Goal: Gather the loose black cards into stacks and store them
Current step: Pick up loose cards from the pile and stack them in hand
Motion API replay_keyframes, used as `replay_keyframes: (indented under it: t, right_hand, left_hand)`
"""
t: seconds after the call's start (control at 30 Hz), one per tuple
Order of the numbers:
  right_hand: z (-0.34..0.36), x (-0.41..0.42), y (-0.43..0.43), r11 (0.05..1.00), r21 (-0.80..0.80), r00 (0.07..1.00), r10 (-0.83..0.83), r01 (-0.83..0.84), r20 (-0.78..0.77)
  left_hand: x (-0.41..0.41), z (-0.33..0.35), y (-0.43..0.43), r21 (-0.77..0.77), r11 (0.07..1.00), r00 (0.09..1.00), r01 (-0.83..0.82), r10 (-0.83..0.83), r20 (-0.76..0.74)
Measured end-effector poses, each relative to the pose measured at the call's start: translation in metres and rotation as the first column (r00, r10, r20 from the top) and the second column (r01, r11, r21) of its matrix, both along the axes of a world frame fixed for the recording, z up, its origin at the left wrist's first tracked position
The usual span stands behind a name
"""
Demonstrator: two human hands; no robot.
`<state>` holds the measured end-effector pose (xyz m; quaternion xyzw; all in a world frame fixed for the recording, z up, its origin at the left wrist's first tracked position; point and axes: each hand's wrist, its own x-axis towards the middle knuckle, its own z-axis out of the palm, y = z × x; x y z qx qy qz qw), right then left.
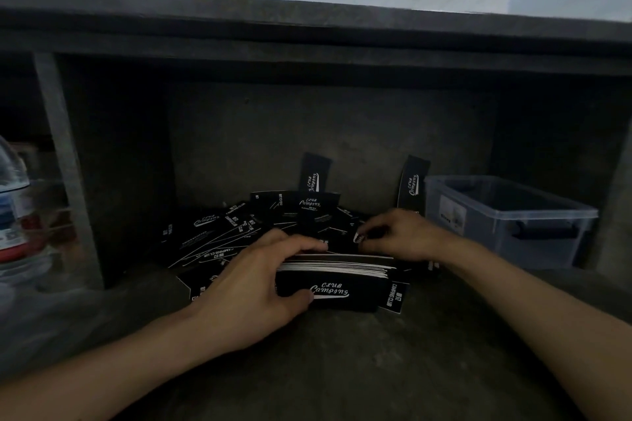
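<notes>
A thick stack of black cards (342,278) with white "Club Camping" print stands on its long edge on the dark shelf floor. My left hand (253,287) grips its left end, fingers over the top and thumb on the front face. Behind it lies a loose heap of black cards (239,229), fanned and overlapping. My right hand (400,236) reaches into the heap's right side and pinches a loose card (359,237) between thumb and fingers. Two more cards (313,174) lean upright against the back wall, the other card (413,183) stands beside the bin.
A clear plastic bin (506,219) sits at the right of the shelf recess. A plastic bottle (15,212) stands at the far left beyond a grey upright post (65,161). A low shelf top (307,31) overhangs the recess.
</notes>
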<state>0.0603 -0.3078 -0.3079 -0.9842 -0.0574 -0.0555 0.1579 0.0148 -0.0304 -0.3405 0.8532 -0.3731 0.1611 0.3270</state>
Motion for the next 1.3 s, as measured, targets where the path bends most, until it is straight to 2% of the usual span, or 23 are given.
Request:
replay_keyframes:
  t: [0.1,0.13,0.2,0.27,0.37,0.43,0.5,0.57,0.63,0.77,0.83,0.93,1.0,1.07,1.1,1.13,1.2,1.23,1.27,1.3]
  right_hand:
    - [-0.003,0.001,-0.001,0.981,0.195,1.000,0.009,-0.013,0.020]
    - [-0.007,0.002,0.000,0.976,0.218,0.998,-0.035,0.022,0.056]
    - [-0.013,0.004,0.004,0.979,0.159,0.985,-0.146,0.130,0.091]
    - [-0.016,0.006,0.006,0.976,0.143,0.980,-0.179,0.165,0.090]
    - [-0.013,0.011,-0.001,0.935,0.337,0.987,-0.143,0.109,0.078]
    - [-0.011,0.011,-0.005,0.874,0.476,0.987,-0.145,0.094,0.071]
    - [-0.010,0.011,-0.008,0.751,0.656,0.987,-0.149,0.068,0.068]
    - [-0.007,0.010,-0.011,0.646,0.762,0.989,-0.135,0.044,0.058]
    - [-0.003,0.010,-0.013,0.601,0.799,0.991,-0.123,0.032,0.053]
    - [0.010,0.003,-0.010,0.578,0.813,0.987,-0.072,-0.077,0.144]
    - [0.019,-0.008,-0.008,0.629,0.765,0.989,0.056,-0.141,0.136]
    - [0.022,-0.024,0.002,0.810,0.558,0.950,0.291,-0.180,-0.115]
    - [0.017,-0.025,0.008,0.815,0.548,0.919,0.343,-0.188,-0.194]
    - [0.017,-0.022,0.010,0.762,0.633,0.942,0.297,-0.136,-0.155]
    - [0.016,-0.019,0.006,0.769,0.625,0.963,0.251,-0.135,-0.101]
    - [0.017,-0.016,0.001,0.831,0.539,0.982,0.185,-0.139,-0.032]
    - [0.017,-0.009,-0.012,0.985,0.143,0.994,0.085,-0.094,0.065]
    - [0.015,-0.007,-0.016,0.998,-0.019,0.997,0.054,-0.053,0.053]
    - [0.013,-0.005,-0.019,0.995,-0.090,0.999,0.034,-0.032,0.017]
    - [0.012,-0.004,-0.021,0.995,-0.092,0.999,0.037,-0.039,-0.020]
  left_hand:
    - [0.000,0.000,0.000,0.021,1.000,1.000,-0.004,0.004,0.018]
    - [0.000,0.000,0.000,0.034,0.999,1.000,-0.007,0.007,0.020]
    - [0.001,-0.001,0.001,0.061,0.998,1.000,-0.021,0.021,0.011]
    - [0.001,-0.001,0.001,0.068,0.997,0.999,-0.040,0.040,0.002]
    - [0.002,-0.001,0.000,0.070,0.996,0.998,-0.060,0.060,0.004]
    - [0.001,0.000,0.000,0.067,0.994,0.996,-0.083,0.083,0.012]
    - [0.000,0.001,0.000,0.053,0.993,0.995,-0.102,0.101,0.014]
    - [0.000,0.001,-0.001,0.051,0.993,0.994,-0.105,0.104,0.016]
    - [0.000,0.001,-0.001,0.056,0.993,0.994,-0.105,0.104,0.019]
    - [0.003,-0.002,0.000,0.041,0.993,0.994,-0.107,0.107,-0.006]
    - [0.005,-0.004,0.001,0.041,0.992,0.992,-0.120,0.121,-0.024]
    - [0.006,-0.006,0.001,0.033,0.992,0.992,-0.118,0.120,-0.039]
    - [0.005,-0.004,0.001,0.048,0.995,0.996,-0.088,0.089,-0.024]
    - [0.005,-0.001,0.000,0.056,0.997,0.999,-0.050,0.051,-0.003]
    - [0.004,0.000,0.001,0.053,0.998,0.999,-0.044,0.044,-0.005]
    - [0.003,0.001,0.001,0.047,0.998,0.999,-0.046,0.047,-0.013]
    - [0.001,0.000,0.001,0.040,0.997,0.997,-0.068,0.069,-0.031]
    - [0.000,0.000,0.002,0.041,0.997,0.997,-0.072,0.073,-0.032]
    - [0.001,0.000,0.002,0.046,0.997,0.997,-0.067,0.068,-0.025]
    - [0.001,-0.001,0.002,0.052,0.997,0.998,-0.059,0.060,-0.013]
